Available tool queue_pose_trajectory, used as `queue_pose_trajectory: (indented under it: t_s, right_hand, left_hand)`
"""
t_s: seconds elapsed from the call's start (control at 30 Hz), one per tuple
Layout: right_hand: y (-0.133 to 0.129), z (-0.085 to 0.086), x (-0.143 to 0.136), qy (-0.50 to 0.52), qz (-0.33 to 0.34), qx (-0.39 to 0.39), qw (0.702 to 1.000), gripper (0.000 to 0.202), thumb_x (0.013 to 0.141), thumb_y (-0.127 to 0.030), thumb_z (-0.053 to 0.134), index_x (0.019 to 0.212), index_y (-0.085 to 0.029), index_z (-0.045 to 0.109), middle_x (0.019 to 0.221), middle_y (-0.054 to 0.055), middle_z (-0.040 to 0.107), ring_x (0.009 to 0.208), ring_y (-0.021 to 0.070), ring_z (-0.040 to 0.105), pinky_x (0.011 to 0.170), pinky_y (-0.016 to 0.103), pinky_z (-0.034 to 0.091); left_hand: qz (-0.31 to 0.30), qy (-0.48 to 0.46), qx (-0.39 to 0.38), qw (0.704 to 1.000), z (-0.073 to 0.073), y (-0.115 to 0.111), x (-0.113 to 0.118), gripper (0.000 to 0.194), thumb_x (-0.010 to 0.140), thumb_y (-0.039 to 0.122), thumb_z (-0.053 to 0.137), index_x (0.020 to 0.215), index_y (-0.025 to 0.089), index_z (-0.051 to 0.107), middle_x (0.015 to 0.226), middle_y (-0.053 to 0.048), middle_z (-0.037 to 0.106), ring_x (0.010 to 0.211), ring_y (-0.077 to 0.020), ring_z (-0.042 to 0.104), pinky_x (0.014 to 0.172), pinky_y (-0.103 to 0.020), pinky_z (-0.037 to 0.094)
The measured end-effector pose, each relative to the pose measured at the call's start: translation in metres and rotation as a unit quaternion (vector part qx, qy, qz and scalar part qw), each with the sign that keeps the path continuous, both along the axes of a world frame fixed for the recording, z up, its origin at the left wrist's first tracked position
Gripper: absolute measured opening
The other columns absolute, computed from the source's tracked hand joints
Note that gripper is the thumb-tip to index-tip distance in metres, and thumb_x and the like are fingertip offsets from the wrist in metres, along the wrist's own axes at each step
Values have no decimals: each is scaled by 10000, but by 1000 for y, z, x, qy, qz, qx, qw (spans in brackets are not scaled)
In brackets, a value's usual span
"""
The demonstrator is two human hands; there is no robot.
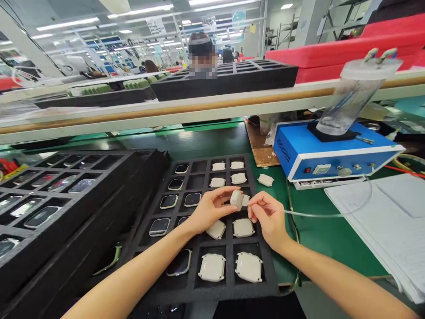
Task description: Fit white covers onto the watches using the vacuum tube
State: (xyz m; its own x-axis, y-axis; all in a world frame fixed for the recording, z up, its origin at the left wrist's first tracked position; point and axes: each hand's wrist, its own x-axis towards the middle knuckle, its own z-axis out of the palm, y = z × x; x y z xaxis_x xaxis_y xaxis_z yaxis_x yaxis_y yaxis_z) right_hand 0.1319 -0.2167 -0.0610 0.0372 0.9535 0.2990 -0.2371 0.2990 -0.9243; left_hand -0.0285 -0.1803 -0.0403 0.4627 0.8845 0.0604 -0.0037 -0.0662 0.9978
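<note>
My left hand (212,204) pinches a beige watch case (237,199) between thumb and fingers, tilted on edge above a black foam tray (204,290). Just to its right, my right hand (270,219) is closed around the end of a thin clear tube (318,215); whatever tip it has is hidden by the fingers. Beneath both hands, the tray's right columns hold several beige watch cases (212,267). Watch faces with dark screens (168,201) fill pockets in its left columns. One more beige case (265,180) lies on the green mat beside the tray.
At right stands a blue dispenser box (295,144) with a clear cylinder (352,99) on top. White papers (375,226) lie below it. Stacked black trays (83,208) of watch faces rise at left. A shelf edge (199,108) crosses behind; a person sits beyond.
</note>
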Motion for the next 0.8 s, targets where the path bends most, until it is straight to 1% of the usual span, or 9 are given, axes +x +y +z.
queue_pose_trajectory:
  t_s: [0.17,0.33,0.63,0.8]
  right_hand:
    - [0,2,-1,-13,-6,-12,1000,93,772,-162,485,693,-175,532,518,-31,505,452,96,442,443,227,338]
    - [-1,2,1,-27,-15,-11,999,100,773,-147,488,692,-177,537,518,-27,506,455,97,443,441,231,343]
    - [-1,4,1,-31,-22,-13,999,104,785,-156,489,699,-186,541,519,-29,508,445,95,445,431,231,347]
    - [-1,4,1,-32,-21,-15,999,107,786,-150,490,703,-188,546,526,-28,514,450,96,449,435,231,350]
  left_hand:
    - [-40,8,-12,999,2,0,-2,431,664,127,704,1081,180,607,1097,-72,655,1034,-233,591,911,-384,467]
    - [-30,22,-14,999,1,0,-1,431,647,114,710,1062,177,615,1121,-73,647,1020,-231,602,889,-369,493]
    - [-39,32,6,999,0,1,-2,427,663,135,708,1077,180,612,1143,-72,636,1055,-243,584,909,-377,485]
    - [-48,22,3,999,-1,1,-2,422,670,115,702,1076,189,612,1145,-58,631,1052,-223,584,918,-348,478]
